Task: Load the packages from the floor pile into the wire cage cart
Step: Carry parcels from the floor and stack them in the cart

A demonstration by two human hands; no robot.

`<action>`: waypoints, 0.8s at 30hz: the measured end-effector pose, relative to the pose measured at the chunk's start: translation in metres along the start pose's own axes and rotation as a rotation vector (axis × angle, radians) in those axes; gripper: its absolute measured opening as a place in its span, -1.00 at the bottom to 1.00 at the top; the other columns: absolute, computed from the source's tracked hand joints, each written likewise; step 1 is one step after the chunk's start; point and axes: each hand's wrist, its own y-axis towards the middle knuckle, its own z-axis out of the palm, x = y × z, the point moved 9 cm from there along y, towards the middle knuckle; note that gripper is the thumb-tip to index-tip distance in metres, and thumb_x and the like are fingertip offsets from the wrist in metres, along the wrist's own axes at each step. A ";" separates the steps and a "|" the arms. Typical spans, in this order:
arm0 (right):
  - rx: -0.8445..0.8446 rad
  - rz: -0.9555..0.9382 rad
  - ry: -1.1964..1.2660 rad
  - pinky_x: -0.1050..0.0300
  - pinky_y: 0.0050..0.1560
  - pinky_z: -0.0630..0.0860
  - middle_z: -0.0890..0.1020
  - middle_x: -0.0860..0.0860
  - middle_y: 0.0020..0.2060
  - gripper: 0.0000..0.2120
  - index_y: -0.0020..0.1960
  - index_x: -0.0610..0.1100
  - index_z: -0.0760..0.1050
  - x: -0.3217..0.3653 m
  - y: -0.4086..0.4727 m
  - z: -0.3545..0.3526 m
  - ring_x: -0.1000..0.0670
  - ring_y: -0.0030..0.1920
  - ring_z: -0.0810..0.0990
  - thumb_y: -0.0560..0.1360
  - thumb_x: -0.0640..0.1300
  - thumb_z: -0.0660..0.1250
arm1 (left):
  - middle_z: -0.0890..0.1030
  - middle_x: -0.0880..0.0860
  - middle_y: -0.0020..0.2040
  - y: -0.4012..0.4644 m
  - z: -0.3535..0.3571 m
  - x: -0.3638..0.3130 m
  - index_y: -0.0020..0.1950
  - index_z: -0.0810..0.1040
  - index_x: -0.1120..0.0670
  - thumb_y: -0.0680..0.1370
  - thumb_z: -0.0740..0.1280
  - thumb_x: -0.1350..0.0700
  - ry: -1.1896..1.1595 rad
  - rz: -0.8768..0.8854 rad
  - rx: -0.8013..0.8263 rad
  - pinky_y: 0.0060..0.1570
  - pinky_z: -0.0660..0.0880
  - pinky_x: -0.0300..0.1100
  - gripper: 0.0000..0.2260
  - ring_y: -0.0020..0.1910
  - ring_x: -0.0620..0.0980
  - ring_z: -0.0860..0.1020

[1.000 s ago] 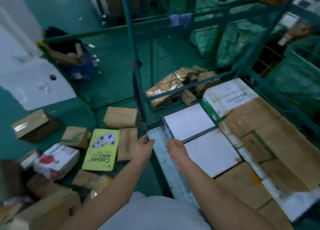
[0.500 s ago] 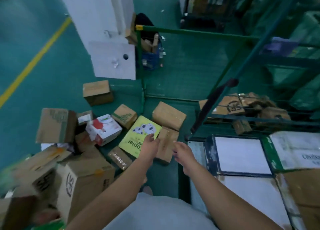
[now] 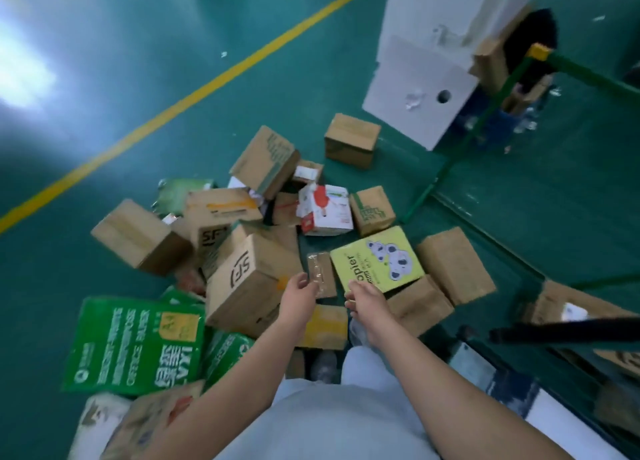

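Observation:
A pile of packages lies on the green floor in front of me. Among them are a brown SF carton (image 3: 251, 279), a yellow copier-paper pack (image 3: 377, 262), a white and red box (image 3: 325, 210) and a green office-paper pack (image 3: 135, 345). My left hand (image 3: 299, 295) hovers above the SF carton's right edge, fingers loosely curled, holding nothing. My right hand (image 3: 363, 302) hangs over the near corner of the yellow pack, also empty. The wire cage cart (image 3: 446, 169) stands at the right, with only its green frame and a corner of its load visible.
A white pillar (image 3: 426, 79) rises at the back right, with a blue bin of cardboard scraps (image 3: 502, 117) behind the cart frame. A yellow floor line (image 3: 194, 96) runs diagonally at the left. Several loose brown cartons, such as one at the back (image 3: 351, 139), lie around the pile.
My view has swung left from the cart's load to the floor pile. Both hands have left the white package in the cart and now hang empty over the pile.

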 end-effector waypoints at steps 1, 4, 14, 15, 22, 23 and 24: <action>0.015 0.008 -0.017 0.10 -0.01 0.52 0.63 -0.03 0.08 -0.80 0.20 -0.02 0.51 0.004 0.004 0.005 -0.02 0.02 0.61 0.68 0.06 0.23 | 0.48 0.04 0.42 0.002 -0.005 0.003 0.54 0.37 0.03 0.64 0.32 0.06 -0.031 -0.022 -0.025 0.27 0.48 -0.01 -0.54 0.28 0.05 0.50; 0.083 0.025 -0.074 0.05 0.05 0.54 0.63 -0.04 0.06 -0.86 0.13 0.01 0.51 0.015 0.022 0.021 -0.03 0.01 0.60 0.69 0.04 0.23 | 0.47 0.07 0.43 0.006 -0.016 0.007 0.56 0.34 0.05 0.66 0.32 0.06 -0.086 -0.069 -0.104 0.34 0.44 0.00 -0.53 0.34 0.08 0.48; 0.291 0.063 -0.284 0.06 0.04 0.54 0.65 -0.05 0.06 -0.85 0.14 -0.01 0.52 0.066 0.079 0.059 -0.05 0.05 0.62 0.68 0.03 0.24 | 0.49 0.02 0.42 0.012 -0.018 -0.010 0.56 0.34 0.01 0.65 0.32 0.01 -0.222 -0.174 -0.305 0.30 0.42 -0.06 -0.52 0.25 -0.02 0.47; 0.326 0.067 -0.339 0.06 0.04 0.54 0.65 -0.05 0.06 -0.85 0.14 -0.01 0.52 0.068 0.080 0.066 -0.05 0.07 0.62 0.69 0.02 0.23 | 0.49 0.01 0.42 0.012 -0.021 -0.005 0.55 0.34 0.00 0.64 0.33 0.00 -0.260 -0.190 -0.333 0.30 0.43 -0.04 -0.52 0.23 -0.02 0.47; 0.470 0.047 -0.544 0.01 0.20 0.54 0.63 -0.04 0.09 -0.80 0.22 -0.04 0.49 0.060 0.083 0.106 -0.05 0.13 0.61 0.69 0.04 0.22 | 0.49 0.00 0.42 -0.006 -0.043 0.043 0.54 0.35 -0.01 0.67 0.30 0.01 -0.463 -0.311 -0.507 0.14 0.39 -0.11 -0.56 0.24 -0.01 0.46; 0.484 0.045 -0.575 0.00 0.21 0.55 0.64 -0.03 0.09 -0.79 0.22 -0.03 0.49 0.055 0.083 0.113 -0.05 0.13 0.61 0.69 0.05 0.22 | 0.49 0.00 0.43 -0.011 -0.045 0.052 0.54 0.36 -0.02 0.67 0.30 0.00 -0.489 -0.333 -0.533 0.15 0.39 -0.11 -0.57 0.26 -0.01 0.47; 0.494 0.041 -0.604 -0.01 0.22 0.56 0.64 -0.02 0.08 -0.78 0.23 -0.02 0.50 0.052 0.082 0.118 -0.05 0.12 0.62 0.68 0.06 0.23 | 0.49 0.00 0.43 -0.014 -0.046 0.059 0.53 0.36 -0.02 0.67 0.30 0.00 -0.517 -0.351 -0.553 0.16 0.39 -0.11 -0.57 0.27 0.00 0.47</action>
